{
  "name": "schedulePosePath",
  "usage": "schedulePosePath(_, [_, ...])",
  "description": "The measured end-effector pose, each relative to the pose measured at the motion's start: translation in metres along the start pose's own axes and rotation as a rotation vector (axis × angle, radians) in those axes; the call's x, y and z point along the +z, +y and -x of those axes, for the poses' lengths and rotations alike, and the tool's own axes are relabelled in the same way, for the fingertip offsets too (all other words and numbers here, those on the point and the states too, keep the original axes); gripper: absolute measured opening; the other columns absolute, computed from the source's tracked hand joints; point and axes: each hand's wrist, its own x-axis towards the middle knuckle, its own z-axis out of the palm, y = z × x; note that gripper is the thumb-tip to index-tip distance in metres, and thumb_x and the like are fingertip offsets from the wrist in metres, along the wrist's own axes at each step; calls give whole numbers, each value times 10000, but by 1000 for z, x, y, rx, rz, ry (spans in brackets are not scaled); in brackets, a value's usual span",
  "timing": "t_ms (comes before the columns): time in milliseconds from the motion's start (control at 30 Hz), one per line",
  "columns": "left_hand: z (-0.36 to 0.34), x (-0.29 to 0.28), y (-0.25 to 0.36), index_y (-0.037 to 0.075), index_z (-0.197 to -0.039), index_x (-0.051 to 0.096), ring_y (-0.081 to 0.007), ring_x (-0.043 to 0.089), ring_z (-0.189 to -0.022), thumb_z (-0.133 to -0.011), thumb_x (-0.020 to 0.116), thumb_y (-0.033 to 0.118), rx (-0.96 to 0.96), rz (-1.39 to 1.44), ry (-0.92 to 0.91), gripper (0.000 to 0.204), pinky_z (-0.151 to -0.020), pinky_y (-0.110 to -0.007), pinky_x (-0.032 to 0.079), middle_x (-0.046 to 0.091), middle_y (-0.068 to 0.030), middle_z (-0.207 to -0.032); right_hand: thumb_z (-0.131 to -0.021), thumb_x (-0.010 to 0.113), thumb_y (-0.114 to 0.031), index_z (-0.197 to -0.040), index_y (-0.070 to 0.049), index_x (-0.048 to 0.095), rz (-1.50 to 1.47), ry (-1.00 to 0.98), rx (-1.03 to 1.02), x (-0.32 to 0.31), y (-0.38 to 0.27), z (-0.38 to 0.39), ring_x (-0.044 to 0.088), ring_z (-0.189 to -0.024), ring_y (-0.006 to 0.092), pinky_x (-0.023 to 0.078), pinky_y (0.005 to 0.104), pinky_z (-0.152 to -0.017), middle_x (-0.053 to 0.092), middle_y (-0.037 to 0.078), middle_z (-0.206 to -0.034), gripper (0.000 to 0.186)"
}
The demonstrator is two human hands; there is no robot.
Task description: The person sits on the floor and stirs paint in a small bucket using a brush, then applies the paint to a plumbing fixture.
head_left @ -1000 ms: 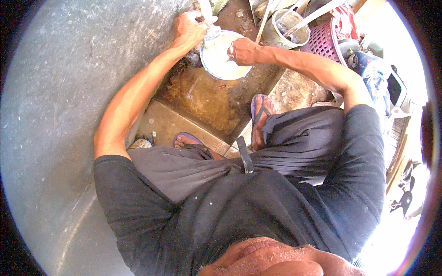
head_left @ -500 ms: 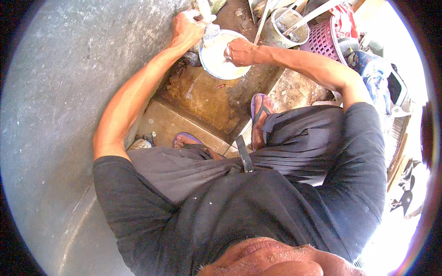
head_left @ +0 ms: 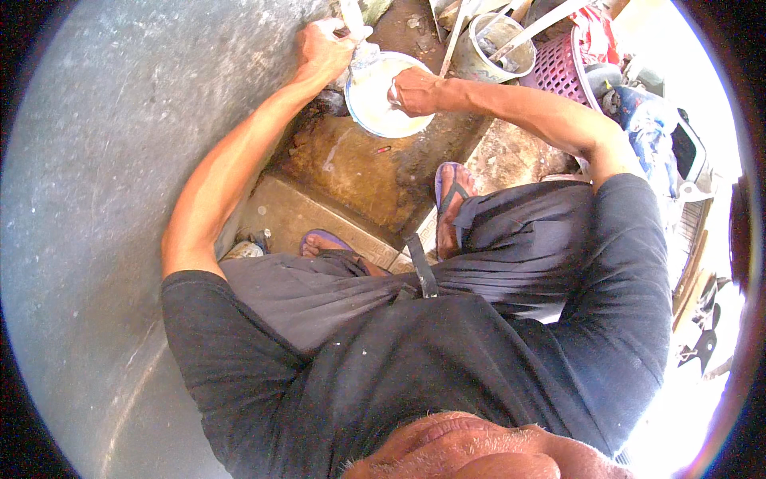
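My left hand (head_left: 325,49) is closed on a white-handled tool (head_left: 352,14), whose greyish, coated lower part (head_left: 365,62) rests over the left rim of a round white container (head_left: 383,120) with creamy white contents. My right hand (head_left: 411,89) reaches over that container with its fingers curled down into it, white matter on them; whatever they hold is hidden. The container stands at the far end of a stained brown recessed patch of floor (head_left: 359,176), between my two arms.
A mottled grey wall (head_left: 104,199) curves along my left. At the back right are a bucket (head_left: 499,64) with sticks, a purple perforated basket (head_left: 554,68), red cloth (head_left: 602,36) and piled clutter. My sandalled feet (head_left: 455,207) stand on worn tiles beside the recess; a small object (head_left: 259,243) lies by the wall.
My right hand has shifted slightly left inside the white container over the last second. My left hand and its tool have moved very slightly left and up.
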Motion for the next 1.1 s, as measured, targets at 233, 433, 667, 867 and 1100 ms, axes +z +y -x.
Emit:
schedulePosePath(233, [4,-4,5,17,-863,720,-183,644,-634,-756,768,378,-23,-5,-9,380,-614,-353,503,700,-107,-730,-721,606,-135,-788,-38,659,180,13,166,-14,21,10,678,-710,325,546,436,-633,670,157,-721,129])
schedulePosePath(433, [4,-5,6,13,-871,719,-182,653,-646,-762,767,343,-25,-3,-12,351,-615,-347,505,705,-114,-749,-719,597,-117,-736,-22,605,-81,204,33,8,12,-4,632,-625,348,503,445,-554,607,183,-634,96])
schedulePosePath(667, [3,-3,2,-7,-867,714,-184,657,-651,-779,753,316,-13,47,-24,338,-614,-343,504,706,-121,-743,-693,653,-182,-812,-42,659,102,-143,159,-19,25,3,673,-693,325,546,418,-624,657,148,-683,185])
schedulePosePath(867, [3,-5,12,-6,-863,713,-195,654,-645,-776,750,336,-3,42,-45,355,-621,-351,502,701,-122,-728,-724,587,-133,-802,-39,633,166,122,126,3,16,-2,661,-639,302,530,421,-559,643,146,-660,130])
schedulePosePath(1100, [6,-5,-1,12,-825,725,-185,635,-614,-757,763,351,-27,27,-8,348,-599,-347,488,694,-113,-703,-724,591,-158,-792,-12,630,48,-57,-32,-23,11,2,657,-644,321,532,416,-566,635,168,-658,166])
